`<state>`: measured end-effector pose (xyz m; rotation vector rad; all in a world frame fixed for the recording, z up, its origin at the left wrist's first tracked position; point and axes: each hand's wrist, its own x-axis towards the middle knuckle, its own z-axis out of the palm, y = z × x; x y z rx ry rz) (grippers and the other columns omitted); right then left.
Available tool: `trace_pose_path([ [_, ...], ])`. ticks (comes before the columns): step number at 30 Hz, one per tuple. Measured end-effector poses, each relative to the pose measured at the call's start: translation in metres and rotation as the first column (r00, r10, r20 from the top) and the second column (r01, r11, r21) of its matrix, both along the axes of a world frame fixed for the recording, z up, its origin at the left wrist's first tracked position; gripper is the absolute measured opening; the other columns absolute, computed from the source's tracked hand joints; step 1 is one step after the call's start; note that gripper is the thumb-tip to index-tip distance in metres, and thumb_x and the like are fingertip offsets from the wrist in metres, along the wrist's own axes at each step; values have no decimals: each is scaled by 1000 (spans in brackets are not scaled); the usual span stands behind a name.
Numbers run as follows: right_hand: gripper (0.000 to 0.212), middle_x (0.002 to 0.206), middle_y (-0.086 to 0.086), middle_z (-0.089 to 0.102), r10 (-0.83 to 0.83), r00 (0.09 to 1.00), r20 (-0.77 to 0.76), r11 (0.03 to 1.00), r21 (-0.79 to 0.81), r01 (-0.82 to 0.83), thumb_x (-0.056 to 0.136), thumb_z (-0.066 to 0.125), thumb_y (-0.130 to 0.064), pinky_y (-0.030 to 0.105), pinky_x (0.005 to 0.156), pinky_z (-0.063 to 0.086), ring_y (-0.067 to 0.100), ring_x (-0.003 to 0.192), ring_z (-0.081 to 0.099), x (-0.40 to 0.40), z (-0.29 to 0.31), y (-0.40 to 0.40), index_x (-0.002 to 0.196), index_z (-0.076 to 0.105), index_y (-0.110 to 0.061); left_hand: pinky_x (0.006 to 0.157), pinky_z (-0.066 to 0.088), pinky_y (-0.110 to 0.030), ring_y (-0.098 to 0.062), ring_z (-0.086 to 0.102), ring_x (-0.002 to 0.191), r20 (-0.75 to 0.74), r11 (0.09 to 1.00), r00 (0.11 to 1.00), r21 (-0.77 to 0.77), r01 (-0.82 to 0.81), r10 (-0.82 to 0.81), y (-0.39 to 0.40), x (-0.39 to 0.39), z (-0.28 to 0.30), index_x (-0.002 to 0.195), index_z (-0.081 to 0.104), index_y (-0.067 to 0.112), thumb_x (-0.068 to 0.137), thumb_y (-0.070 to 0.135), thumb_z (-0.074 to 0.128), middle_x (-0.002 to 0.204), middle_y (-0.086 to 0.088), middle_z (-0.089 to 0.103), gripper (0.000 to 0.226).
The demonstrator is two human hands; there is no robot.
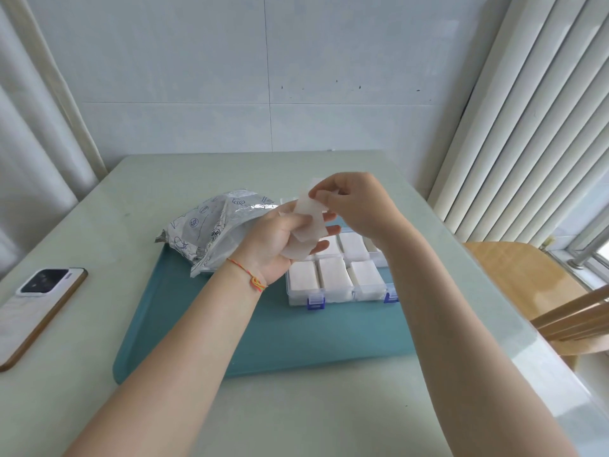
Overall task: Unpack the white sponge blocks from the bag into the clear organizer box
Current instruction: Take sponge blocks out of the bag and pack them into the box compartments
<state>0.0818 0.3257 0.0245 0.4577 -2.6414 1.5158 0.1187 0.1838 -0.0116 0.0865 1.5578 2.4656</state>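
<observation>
Several near compartments of the organizer box (336,288) are seen filled. White sponge blocks (304,230) are gripped above it by the left hand (280,245); one is pinched by the right hand (356,202). The bag (211,232) lies opened beside the box.

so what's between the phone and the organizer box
In the head view, the foil bag lies between the phone and the organizer box, on the teal tray.

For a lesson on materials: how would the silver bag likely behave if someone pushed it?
The silver bag is crinkled and sagging, so it would probably crumple rather than slide stiffly. Its open mouth looks slack, suggesting it is light and floppy.
</observation>
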Motion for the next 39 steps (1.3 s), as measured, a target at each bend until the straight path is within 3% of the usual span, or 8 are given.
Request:
trace_pose_path([
  [4, 27, 73, -3, 61, -99, 991, -93, 994, 46, 104, 85, 58, -2, 18, 57, 42, 5, 59, 53, -9, -3, 8, 103, 69, -19, 57, 55, -27, -31, 72, 82, -17, 1000, 1000, -11, -24, 24, -1, -2, -4, 122, 55, 6, 96, -10, 37, 105, -15, 70, 36],
  [8, 26, 69, 1, 67, -198, 978, -64, 977, -98, 192, 87, 63, -6, 20, 52, 40, 7, 51, 52, -11, 1, 18, 110, 58, -18, 54, 53, -27, -34, 71, 76, 89, 993, 993, 78, -83, 76, -2, -4, -4, 117, 48, 12, 100, 3, 40, 95, -18, 70, 20],
  [15, 9, 62, 4, 65, 202, 967, 153, 977, -101, -188, 86, 72, -10, 19, 51, 38, 13, 54, 53, -1, 5, 17, 81, 65, -11, 57, 47, -24, -30, 69, 84, 164, 998, 986, 63, -3, -8, -7, -5, -3, 112, 64, 11, 102, 53, 26, 104, -16, 69, 57],
  [22, 6, 69, -4, 63, -192, 980, 54, 964, -178, 199, 87, 64, -11, 17, 49, 39, 3, 50, 52, -1, -1, -3, 84, 60, -14, 63, 51, -27, -28, 68, 86, 130, 988, 990, 139, -70, 52, -4, -11, -6, 129, 58, 9, 97, 66, 25, 105, -13, 65, 74],
  [27, 2, 78, -3, 63, -169, 986, -12, 985, 31, 169, 84, 60, -14, 22, 52, 41, 13, 66, 62, 9, -3, -20, 85, 59, -13, 72, 57, -34, -23, 65, 86, 133, 967, 987, 224, -124, 96, 0, -8, -4, 117, 59, 6, 102, 49, 37, 105, -13, 66, 50],
  [33, 20, 65, -7, 51, -74, 996, -39, 943, 323, 83, 89, 61, -24, 25, 54, 35, 14, 65, 45, 10, 4, -9, 80, 62, -6, 68, 61, -38, -24, 70, 76, 158, 938, 971, 268, -218, 180, 5, -8, -7, 121, 52, 7, 103, 4, 33, 101, -15, 66, 26],
  [36, 21, 65, -6, 48, -167, 980, -111, 925, 328, 195, 91, 59, -23, 26, 54, 34, 16, 66, 44, 5, 6, 0, 81, 62, -6, 69, 59, -36, -30, 67, 83, 149, 937, 970, 265, -228, 194, 6, -8, -7, 112, 54, 11, 102, 1, 34, 101, -15, 65, 24],
  [39, 23, 62, -4, 45, -180, 981, -75, 970, 150, 190, 94, 57, -25, 24, 50, 30, 13, 59, 40, 5, 12, 5, 78, 62, -8, 75, 58, -38, -35, 66, 84, 177, 929, 973, 314, -196, 146, 5, -8, -6, 114, 53, 11, 101, 13, 42, 100, -18, 66, 17],
])
